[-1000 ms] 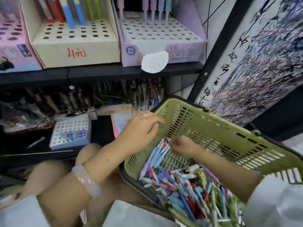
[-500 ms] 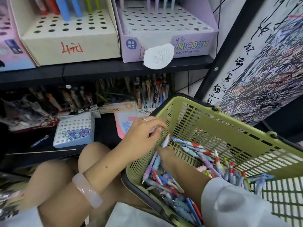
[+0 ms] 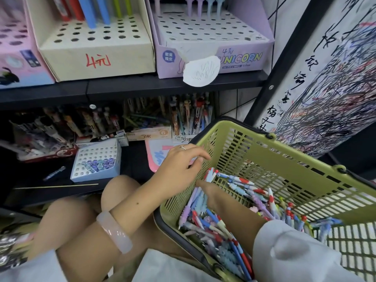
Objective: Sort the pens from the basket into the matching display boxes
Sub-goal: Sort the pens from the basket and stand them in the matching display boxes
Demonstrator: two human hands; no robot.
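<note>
A green plastic basket (image 3: 284, 151) rests tilted on my lap, with several pens (image 3: 213, 226) in blue, red, lilac and white heaped in its low corner. My left hand (image 3: 183, 165) lies against the basket's near-left corner, its fingers curled over the rim. My right hand (image 3: 209, 191) reaches into that same corner, and a few red-and-blue pens (image 3: 210, 174) stick up from its fingertips, which are partly hidden. On the shelf above stand a lilac Unicorn display box (image 3: 240, 58) and a cream display box (image 3: 97, 55), each holding a few pens at the back.
A pink display box (image 3: 16, 64) stands at the far left of the upper shelf. The lower shelf holds a small white box (image 3: 95, 161) of gem-topped pens, a loose pen (image 3: 55, 173) and crowded pen boxes (image 3: 189, 117). A scribbled test sheet (image 3: 335, 88) hangs at the right.
My right hand moved from the basket's middle into its left corner under my left hand, bringing pens with it. More pens slid along the far wall. My view drew closer to the shelf.
</note>
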